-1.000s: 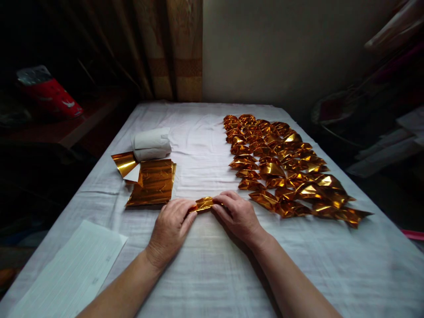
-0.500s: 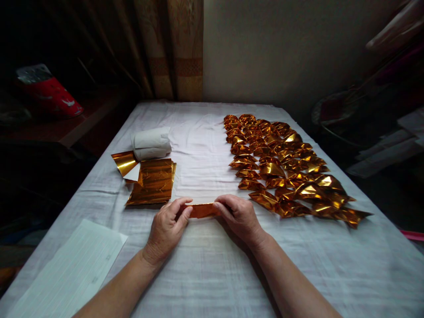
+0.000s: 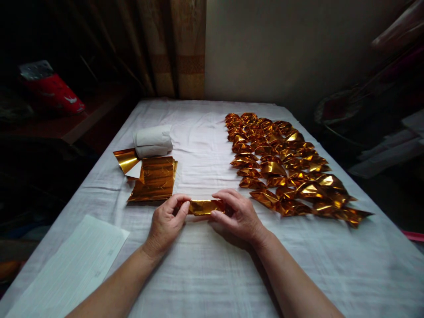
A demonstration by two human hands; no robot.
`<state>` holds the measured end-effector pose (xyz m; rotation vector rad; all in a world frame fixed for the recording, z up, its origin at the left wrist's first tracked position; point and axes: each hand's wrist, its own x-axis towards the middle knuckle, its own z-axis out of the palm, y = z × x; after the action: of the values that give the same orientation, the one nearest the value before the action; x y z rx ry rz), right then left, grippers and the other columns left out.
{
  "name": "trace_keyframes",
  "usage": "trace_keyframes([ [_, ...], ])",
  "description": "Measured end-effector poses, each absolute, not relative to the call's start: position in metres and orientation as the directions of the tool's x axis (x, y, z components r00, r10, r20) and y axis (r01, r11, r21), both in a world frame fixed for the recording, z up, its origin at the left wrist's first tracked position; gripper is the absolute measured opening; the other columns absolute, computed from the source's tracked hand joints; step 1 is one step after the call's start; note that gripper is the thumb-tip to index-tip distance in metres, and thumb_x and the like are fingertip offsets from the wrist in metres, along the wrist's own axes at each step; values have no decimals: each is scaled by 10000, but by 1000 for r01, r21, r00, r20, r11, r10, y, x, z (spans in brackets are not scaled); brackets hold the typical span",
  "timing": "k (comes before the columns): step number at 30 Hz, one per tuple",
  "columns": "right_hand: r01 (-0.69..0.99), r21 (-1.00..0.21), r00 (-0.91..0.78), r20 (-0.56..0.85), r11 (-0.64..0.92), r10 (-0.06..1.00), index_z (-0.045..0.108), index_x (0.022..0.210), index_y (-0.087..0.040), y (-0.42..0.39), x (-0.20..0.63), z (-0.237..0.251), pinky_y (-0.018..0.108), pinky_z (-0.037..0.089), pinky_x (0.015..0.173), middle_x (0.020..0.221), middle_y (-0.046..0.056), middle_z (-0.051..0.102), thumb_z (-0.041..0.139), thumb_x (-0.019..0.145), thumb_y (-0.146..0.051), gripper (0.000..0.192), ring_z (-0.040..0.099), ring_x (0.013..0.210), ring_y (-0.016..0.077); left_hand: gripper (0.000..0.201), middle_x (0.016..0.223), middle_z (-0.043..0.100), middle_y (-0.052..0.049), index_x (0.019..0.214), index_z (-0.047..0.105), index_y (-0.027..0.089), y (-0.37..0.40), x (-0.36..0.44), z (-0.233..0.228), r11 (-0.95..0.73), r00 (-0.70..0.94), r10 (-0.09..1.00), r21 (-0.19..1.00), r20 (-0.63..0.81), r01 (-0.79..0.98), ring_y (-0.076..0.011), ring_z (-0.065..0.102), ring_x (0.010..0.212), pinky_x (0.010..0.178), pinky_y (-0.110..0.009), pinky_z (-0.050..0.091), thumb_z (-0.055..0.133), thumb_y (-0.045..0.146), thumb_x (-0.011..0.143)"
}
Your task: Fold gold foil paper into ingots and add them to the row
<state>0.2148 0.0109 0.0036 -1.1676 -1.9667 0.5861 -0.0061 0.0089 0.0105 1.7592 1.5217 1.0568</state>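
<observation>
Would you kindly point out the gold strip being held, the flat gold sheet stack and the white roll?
gold strip point(image 3: 202, 206), head view, middle of its face.
gold sheet stack point(image 3: 155, 179), head view, top sheet.
white roll point(image 3: 153, 141), head view, side.

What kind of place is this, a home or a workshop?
Probably a room in a home, used for handwork. A curtain hangs by a plain wall, a white cloth covers the table, and rows of folded gold foil pieces lie beside a stack of gold sheets.

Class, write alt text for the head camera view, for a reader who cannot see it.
Two bare hands, left hand and right hand, pinch the ends of a folded gold foil strip above a white-clothed table. Folded gold pieces lie in rows to the right; flat gold sheets are stacked to the left.
</observation>
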Motion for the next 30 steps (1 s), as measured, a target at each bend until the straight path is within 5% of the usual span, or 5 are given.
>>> trace_keyframes([
  [9,589,-626,-352,371,511,859,676,1004,-210,10,212,7,264,513,715,965,69,691,651,837,-304,193,648,830,168,242,821,728,-15,909,678,187,8,-7,10,-161,22,985,851,174,500,-147,688,727,659,-223,539,545,387,875],
  [12,604,-612,-340,382,511,859,681,994,-206,11,211,7,261,508,707,937,70,701,632,849,-310,185,652,811,168,302,810,713,-13,1049,665,182,8,-8,10,-155,27,986,844,165,513,-139,680,713,655,-223,538,545,401,879],
  [16,625,-606,-314,382,492,869,680,1000,-210,11,210,4,254,503,696,883,61,722,584,888,-310,178,658,760,159,577,923,719,-20,1402,440,200,7,-10,9,-208,94,978,827,187,522,-151,697,788,763,-279,560,570,409,880],
  [21,665,-585,-271,391,465,880,691,968,-213,10,209,-2,254,504,711,853,48,752,517,937,-284,191,692,757,165,752,1067,721,-49,1502,263,237,3,-10,2,-346,204,938,749,280,565,-183,707,895,876,-356,553,628,404,867],
  [30,690,-620,-140,392,373,909,646,1129,-202,9,204,-5,209,464,582,744,22,740,503,915,-249,261,659,580,131,486,1171,677,-83,1400,449,266,5,-9,0,-508,317,852,511,417,693,-210,661,1030,923,-381,535,564,326,932],
])
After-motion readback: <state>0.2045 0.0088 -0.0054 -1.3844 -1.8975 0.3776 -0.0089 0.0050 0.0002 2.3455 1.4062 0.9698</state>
